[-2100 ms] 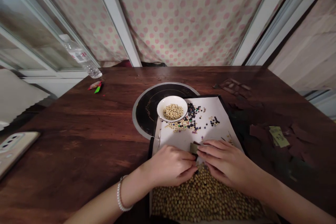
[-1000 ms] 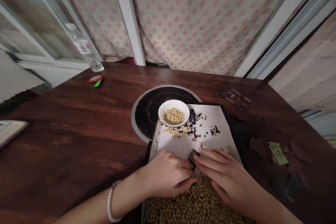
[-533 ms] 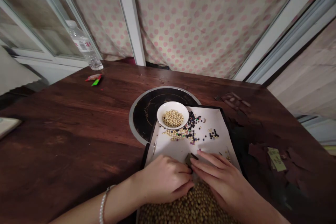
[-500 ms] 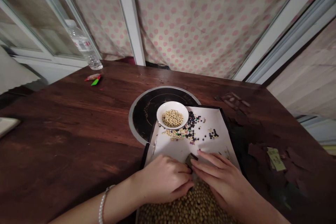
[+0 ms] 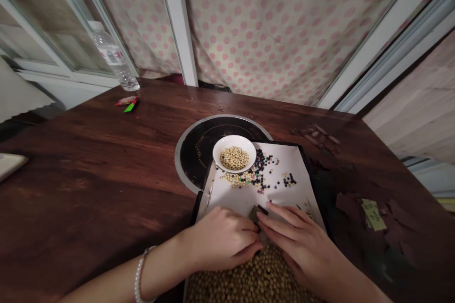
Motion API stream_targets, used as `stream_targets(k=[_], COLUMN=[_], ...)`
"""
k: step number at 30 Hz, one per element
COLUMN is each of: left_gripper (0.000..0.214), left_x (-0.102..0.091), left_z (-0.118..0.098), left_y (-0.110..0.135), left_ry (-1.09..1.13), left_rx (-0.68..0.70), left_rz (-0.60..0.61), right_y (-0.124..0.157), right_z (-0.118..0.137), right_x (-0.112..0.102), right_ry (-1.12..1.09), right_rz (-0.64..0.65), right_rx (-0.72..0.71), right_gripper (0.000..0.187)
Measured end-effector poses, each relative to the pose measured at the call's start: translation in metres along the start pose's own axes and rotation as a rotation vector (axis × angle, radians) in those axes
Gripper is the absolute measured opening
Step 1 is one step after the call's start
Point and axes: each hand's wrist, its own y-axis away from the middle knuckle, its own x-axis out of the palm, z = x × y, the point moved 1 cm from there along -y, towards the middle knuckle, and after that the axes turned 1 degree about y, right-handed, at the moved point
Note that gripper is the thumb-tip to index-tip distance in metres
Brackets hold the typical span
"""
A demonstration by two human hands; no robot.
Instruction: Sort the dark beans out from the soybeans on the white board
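A black tray (image 5: 306, 163) lined with white paper lies before me. A mass of tan soybeans (image 5: 249, 281) fills its near end. My left hand (image 5: 220, 239), with a pearl bracelet on the wrist, rests curled on the beans. My right hand (image 5: 295, 236) lies beside it, fingers together, touching a small dark card (image 5: 255, 212) that stands between the two hands' fingertips. A white bowl (image 5: 234, 152) of soybeans sits at the tray's far left corner. Mixed dark and tan beans (image 5: 259, 175) lie scattered on the paper near it.
A round black hob (image 5: 199, 149) with a metal rim is set in the dark wooden table (image 5: 106, 165). A plastic bottle (image 5: 113, 59) and red and green wrappers (image 5: 127, 102) lie far left. Torn brown and green paper scraps (image 5: 371, 210) litter the right.
Both hands stay together at the bean pile's far edge with little visible movement. The view has tilted up slightly, so the phone at the left has slid almost out of sight.
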Motion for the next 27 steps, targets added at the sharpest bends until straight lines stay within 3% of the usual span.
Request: stream_targets(k=[21, 27], left_gripper=[0.024, 0.023], left_x=[0.0002, -0.0072], left_z=[0.0009, -0.0006], left_y=[-0.0003, -0.0036], left_ry=[0.03, 0.021], left_rx=[-0.013, 0.012], left_rz=[0.001, -0.097], right_y=[0.0023, 0.003], right_z=[-0.002, -0.0027], right_x=[0.0013, 0.0025], right_ry=[-0.01, -0.014], right_rz=[0.045, 0.058], right_rx=[0.01, 0.007], right_gripper=[0.054, 0.052])
